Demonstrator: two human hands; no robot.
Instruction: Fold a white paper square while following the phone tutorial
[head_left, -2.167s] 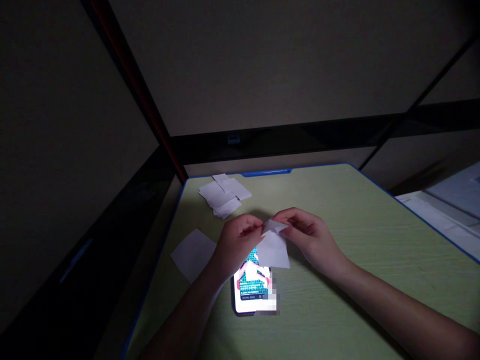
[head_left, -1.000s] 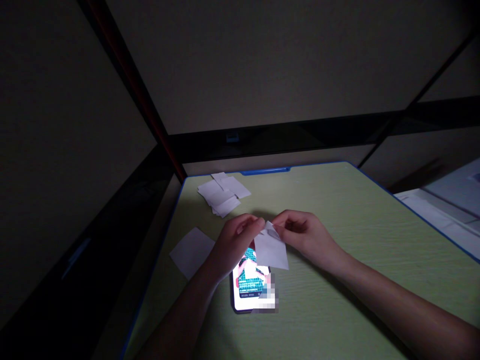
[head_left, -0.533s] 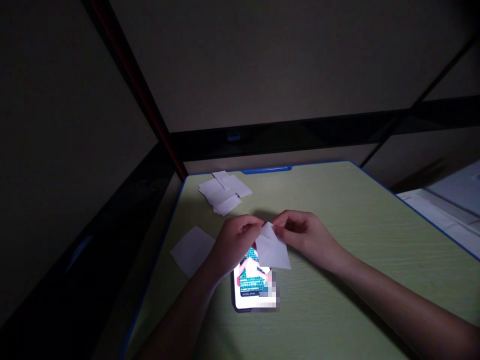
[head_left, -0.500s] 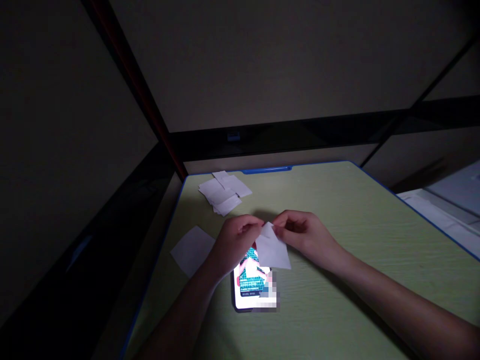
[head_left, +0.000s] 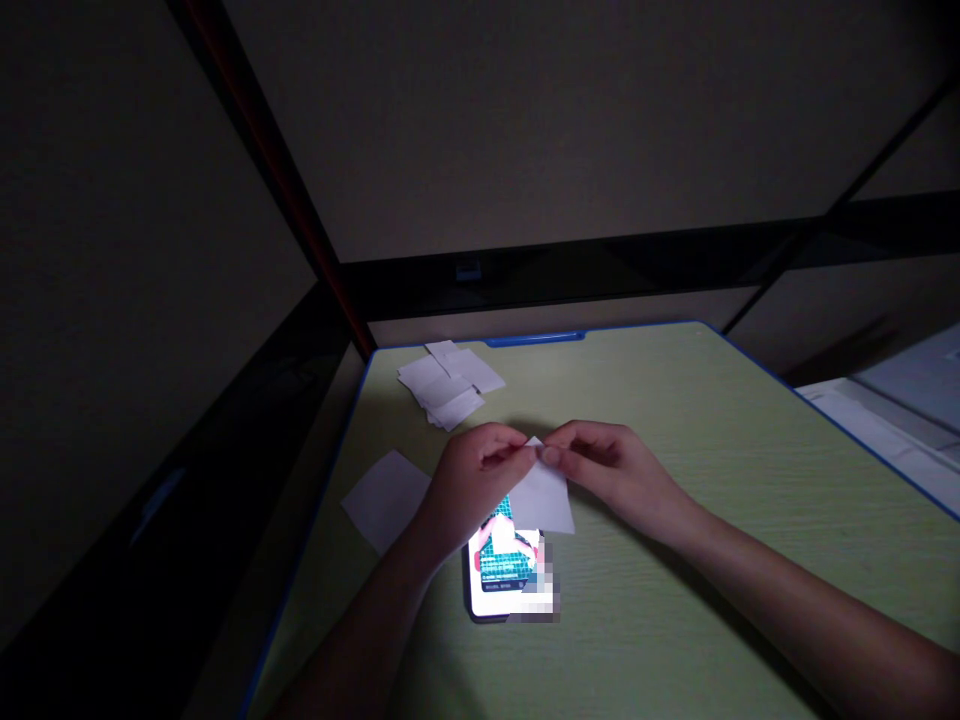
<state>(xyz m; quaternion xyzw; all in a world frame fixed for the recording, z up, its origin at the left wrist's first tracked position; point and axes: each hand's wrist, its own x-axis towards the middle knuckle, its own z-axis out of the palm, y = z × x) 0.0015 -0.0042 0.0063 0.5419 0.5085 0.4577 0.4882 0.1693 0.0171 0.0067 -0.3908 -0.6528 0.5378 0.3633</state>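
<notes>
Between my two hands is a sheet of white paper (head_left: 541,500), its pointed corner facing away from me. My left hand (head_left: 474,482) pinches it near that corner from the left, thumb and fingers together. From the right, my right hand (head_left: 611,465) pinches the same end, and the two thumbs nearly meet. The paper's lower part hangs over the top of a lit phone (head_left: 491,605) lying on the table. On the phone's screen, hands and a white piece show over a green grid. Part of the screen is blurred out.
A loose pile of white paper pieces (head_left: 439,382) lies near the table's far left corner. Another white sheet (head_left: 386,498) lies by my left forearm, partly covered by it. The pale green table (head_left: 720,480) has a blue edge; a wall rises behind it.
My thumbs have moved closer together at the paper's corner, and my left thumb now lies over it. The paper's lower edge has shifted slightly up and left.
</notes>
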